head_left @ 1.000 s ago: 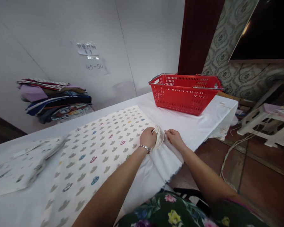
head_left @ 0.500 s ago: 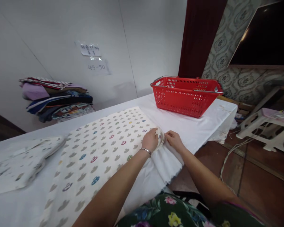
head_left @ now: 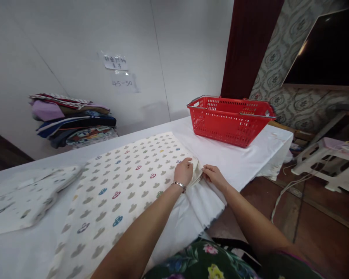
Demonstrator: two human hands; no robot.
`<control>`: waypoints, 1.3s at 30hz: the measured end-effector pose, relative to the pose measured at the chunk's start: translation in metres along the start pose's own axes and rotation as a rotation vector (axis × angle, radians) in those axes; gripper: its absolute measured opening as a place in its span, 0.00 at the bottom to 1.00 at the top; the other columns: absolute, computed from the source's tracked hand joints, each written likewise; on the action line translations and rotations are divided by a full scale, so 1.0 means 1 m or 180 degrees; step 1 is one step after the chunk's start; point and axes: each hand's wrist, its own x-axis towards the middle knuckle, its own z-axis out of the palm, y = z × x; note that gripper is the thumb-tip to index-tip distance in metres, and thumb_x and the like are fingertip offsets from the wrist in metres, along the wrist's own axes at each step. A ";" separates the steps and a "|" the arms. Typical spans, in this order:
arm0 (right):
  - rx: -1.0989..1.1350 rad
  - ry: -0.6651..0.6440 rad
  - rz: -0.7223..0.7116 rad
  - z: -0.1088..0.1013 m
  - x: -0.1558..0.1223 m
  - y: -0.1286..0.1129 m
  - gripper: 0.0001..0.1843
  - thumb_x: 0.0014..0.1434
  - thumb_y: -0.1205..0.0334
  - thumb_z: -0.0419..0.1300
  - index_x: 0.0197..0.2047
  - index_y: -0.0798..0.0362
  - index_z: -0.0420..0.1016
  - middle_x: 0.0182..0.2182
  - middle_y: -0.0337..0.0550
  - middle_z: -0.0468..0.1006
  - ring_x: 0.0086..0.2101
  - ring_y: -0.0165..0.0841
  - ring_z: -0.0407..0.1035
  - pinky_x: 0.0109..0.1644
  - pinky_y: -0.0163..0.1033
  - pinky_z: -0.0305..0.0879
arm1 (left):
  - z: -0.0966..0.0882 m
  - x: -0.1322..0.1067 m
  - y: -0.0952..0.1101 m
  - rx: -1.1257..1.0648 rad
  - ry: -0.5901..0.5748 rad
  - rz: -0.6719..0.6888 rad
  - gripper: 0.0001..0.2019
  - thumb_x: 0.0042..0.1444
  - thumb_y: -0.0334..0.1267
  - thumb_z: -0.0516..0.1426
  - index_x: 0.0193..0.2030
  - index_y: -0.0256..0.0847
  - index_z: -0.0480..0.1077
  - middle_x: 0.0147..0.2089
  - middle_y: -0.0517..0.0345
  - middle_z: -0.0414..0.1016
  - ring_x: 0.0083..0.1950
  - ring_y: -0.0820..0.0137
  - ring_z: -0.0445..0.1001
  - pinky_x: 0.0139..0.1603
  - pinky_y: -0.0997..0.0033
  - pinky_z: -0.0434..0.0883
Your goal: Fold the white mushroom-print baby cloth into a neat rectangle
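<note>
A cream cloth (head_left: 128,182) printed with small grey and coloured motifs lies spread flat across the white-covered table. At its right end, near the table's front edge, the border is bunched and raised. My left hand (head_left: 184,171), with a bracelet at the wrist, is closed on that raised border. Just to its right, my right hand (head_left: 213,175) pinches the same edge between thumb and fingers. A small gap with folded layers of cloth shows between the hands. The fingertips of my left hand are partly hidden by the fabric.
A red plastic basket (head_left: 229,122) with metal handles stands at the table's far right. Another folded printed cloth (head_left: 26,197) lies at the left. Several folded fabrics (head_left: 75,120) are stacked by the wall. A white stool (head_left: 328,162) and cables are on the floor at right.
The view has shifted slightly. Both hands stay at the cloth's right edge; the bunched border between them has opened a little, showing more of its inner layers.
</note>
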 end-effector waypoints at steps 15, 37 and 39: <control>0.0319 -0.0085 0.0257 -0.006 0.001 -0.005 0.13 0.50 0.55 0.53 0.22 0.55 0.67 0.19 0.37 0.71 0.14 0.22 0.55 0.17 0.30 0.46 | 0.049 -0.026 -0.009 0.0932 -0.0498 0.1149 0.28 0.59 0.30 0.44 0.66 0.37 0.41 0.46 0.47 0.72 0.47 0.65 0.70 0.44 0.67 0.65; -0.0923 0.1278 -0.0543 -0.006 0.003 0.001 0.18 0.50 0.47 0.55 0.22 0.53 0.69 0.18 0.37 0.65 0.23 0.29 0.57 0.27 0.34 0.54 | -0.003 0.001 -0.001 0.1135 -0.0286 0.0467 0.26 0.59 0.34 0.45 0.65 0.40 0.47 0.37 0.51 0.75 0.38 0.66 0.74 0.38 0.71 0.65; -0.1291 0.1164 -0.0584 -0.001 0.000 -0.003 0.19 0.50 0.46 0.55 0.20 0.52 0.67 0.18 0.38 0.66 0.23 0.29 0.58 0.28 0.34 0.53 | -0.001 0.003 -0.004 0.1254 -0.0292 0.0614 0.27 0.59 0.34 0.44 0.65 0.40 0.45 0.37 0.51 0.74 0.39 0.66 0.73 0.38 0.71 0.65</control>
